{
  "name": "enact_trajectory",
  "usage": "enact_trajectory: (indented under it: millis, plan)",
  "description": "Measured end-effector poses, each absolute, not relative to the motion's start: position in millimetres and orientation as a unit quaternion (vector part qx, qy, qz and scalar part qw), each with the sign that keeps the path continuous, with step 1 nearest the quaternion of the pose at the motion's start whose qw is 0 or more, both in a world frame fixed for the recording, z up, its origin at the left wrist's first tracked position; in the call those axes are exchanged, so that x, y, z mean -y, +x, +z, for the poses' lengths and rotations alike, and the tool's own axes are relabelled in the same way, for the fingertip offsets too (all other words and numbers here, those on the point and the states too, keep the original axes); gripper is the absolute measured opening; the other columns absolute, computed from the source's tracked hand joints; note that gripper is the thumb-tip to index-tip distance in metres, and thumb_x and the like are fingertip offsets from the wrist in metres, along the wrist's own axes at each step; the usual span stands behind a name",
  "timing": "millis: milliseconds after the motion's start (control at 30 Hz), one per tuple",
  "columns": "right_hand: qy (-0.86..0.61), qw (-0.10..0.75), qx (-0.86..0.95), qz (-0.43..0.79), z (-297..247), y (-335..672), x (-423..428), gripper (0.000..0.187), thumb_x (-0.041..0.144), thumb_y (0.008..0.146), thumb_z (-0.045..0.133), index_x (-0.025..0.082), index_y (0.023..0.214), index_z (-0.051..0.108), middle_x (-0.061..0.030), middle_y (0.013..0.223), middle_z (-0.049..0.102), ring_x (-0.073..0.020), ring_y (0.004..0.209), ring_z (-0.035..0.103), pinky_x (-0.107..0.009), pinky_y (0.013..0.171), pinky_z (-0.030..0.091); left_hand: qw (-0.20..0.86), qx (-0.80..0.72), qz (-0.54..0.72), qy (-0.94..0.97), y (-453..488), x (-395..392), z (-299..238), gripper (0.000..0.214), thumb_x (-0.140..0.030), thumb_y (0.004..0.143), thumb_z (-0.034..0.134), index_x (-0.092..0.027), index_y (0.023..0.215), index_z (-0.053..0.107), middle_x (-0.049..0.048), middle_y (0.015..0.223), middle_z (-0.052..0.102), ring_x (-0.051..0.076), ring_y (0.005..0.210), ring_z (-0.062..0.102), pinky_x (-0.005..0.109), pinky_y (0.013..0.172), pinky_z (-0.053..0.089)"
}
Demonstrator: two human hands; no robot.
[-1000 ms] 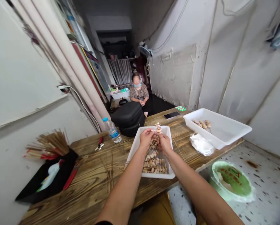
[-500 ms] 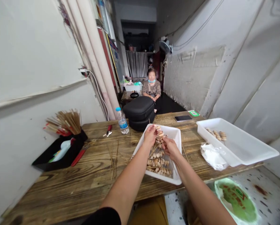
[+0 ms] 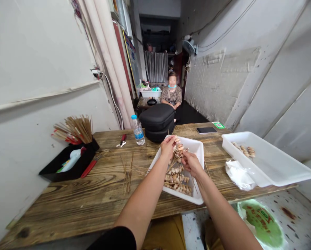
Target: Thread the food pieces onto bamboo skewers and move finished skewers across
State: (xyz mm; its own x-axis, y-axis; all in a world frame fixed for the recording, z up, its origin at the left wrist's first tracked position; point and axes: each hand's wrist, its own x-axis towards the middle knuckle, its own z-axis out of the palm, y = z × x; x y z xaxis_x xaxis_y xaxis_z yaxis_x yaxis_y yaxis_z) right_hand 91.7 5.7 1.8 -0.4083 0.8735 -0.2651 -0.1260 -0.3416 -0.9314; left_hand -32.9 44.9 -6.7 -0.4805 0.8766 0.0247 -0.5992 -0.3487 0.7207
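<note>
Over a white plastic tray, my left hand is closed on the upper part of a skewer threaded with pale, brownish food pieces. Its thin tip sticks up above the fingers. My right hand pinches the lower end of that skewer; the fingertips are partly hidden by it. Below the hands, several loaded skewers lie in rows in the tray, with bare sticks among them. Exactly what the food is, I cannot tell.
Bare sticks lie left of the tray. A water bottle, black case, keys, phone and black box are on the table. Right are a larger white tray and plastic bag. A person sits beyond.
The view has shifted slightly, so the surroundings sit a little farther right. Both hands stay at the same skewer over the tray, with hardly any visible movement.
</note>
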Motion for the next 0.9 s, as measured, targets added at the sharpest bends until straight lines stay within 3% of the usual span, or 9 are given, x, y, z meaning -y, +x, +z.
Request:
enact_trajectory:
  millis: [367, 633, 900]
  plan:
    - [-0.408, 0.334, 0.463, 0.712, 3.5, 91.3, -4.1, 0.026, 0.044, 0.078, 0.051, 0.019, 0.078, 0.052, 0.0089, 0.037, 0.039, -0.0036, 0.027, 0.013, -0.017, 0.030, 0.006, 0.502, -0.338, 0.773, 0.191, -34.6, -42.5, -3.3, 0.034, -0.016, 0.064, 0.074, -0.011, 0.096, 0.063, 0.0042, 0.079, 0.066, 0.011, 0.065, 0.061, 0.028, 0.065, 0.050]
    - [-0.419, 0.320, 0.468, 0.709, 1.1, 90.9, -5.0, 0.024, 0.043, 0.080, 0.050, 0.019, 0.073, 0.050, 0.0083, 0.036, 0.040, -0.0039, 0.026, 0.013, -0.017, 0.029, 0.006, 0.512, -0.327, 0.765, 0.214, -35.3, -39.4, -1.7, 0.022, -0.027, 0.070, 0.072, -0.014, 0.080, 0.056, 0.0060, 0.078, 0.066, 0.009, 0.061, 0.058, 0.021, 0.055, 0.044]
    - [-0.428, 0.311, 0.478, 0.701, -0.4, 89.2, -4.1, 0.026, 0.042, 0.080, 0.051, 0.021, 0.067, 0.043, 0.0077, 0.037, 0.041, -0.0035, 0.026, 0.014, -0.017, 0.028, 0.007, 0.514, -0.336, 0.764, 0.199, -35.3, -42.0, -1.7, 0.022, -0.027, 0.073, 0.070, -0.015, 0.083, 0.055, 0.0070, 0.079, 0.066, 0.012, 0.066, 0.060, 0.022, 0.054, 0.042]
